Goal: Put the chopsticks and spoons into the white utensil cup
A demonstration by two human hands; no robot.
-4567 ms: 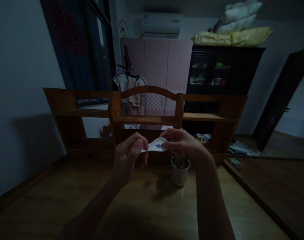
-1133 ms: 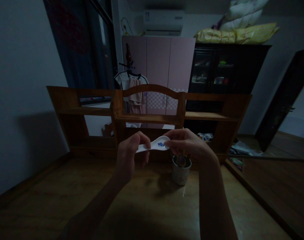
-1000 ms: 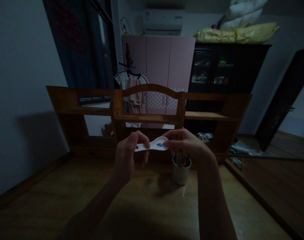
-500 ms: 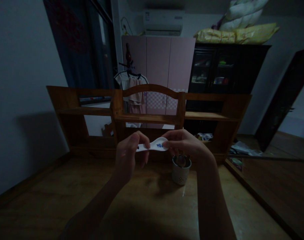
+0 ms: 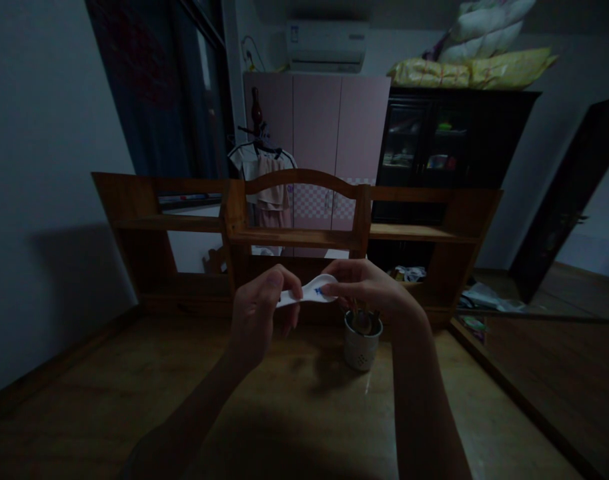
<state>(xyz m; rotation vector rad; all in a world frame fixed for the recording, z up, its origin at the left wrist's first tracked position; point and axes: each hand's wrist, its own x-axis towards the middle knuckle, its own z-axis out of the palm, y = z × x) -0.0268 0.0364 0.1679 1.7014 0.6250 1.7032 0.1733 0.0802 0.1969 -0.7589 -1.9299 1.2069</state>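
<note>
A white soup spoon [image 5: 309, 293] with a blue pattern in its bowl is held level above the table, between my two hands. The fingers of my left hand [image 5: 261, 303] are closed around its handle end. My right hand [image 5: 371, 287] pinches the bowl end, thumb resting inside the bowl near the blue pattern. Below my right hand, a pale utensil holder [image 5: 362, 350] stands upright on the table with several utensils in it; their upper parts are partly hidden by that hand.
Beneath my hands lies a wooden tabletop [image 5: 294, 407]. A wooden shelf unit [image 5: 294, 236] runs along its back edge. Past it stand a pink wardrobe [image 5: 315, 120], hanging clothes [image 5: 271, 180] and a dark cabinet [image 5: 459, 143]. A wall [image 5: 49, 267] borders the left side.
The spoon has tilted slightly, and my right thumb has shifted further over the blue pattern. Both hands keep their hold in nearly the same place.
</note>
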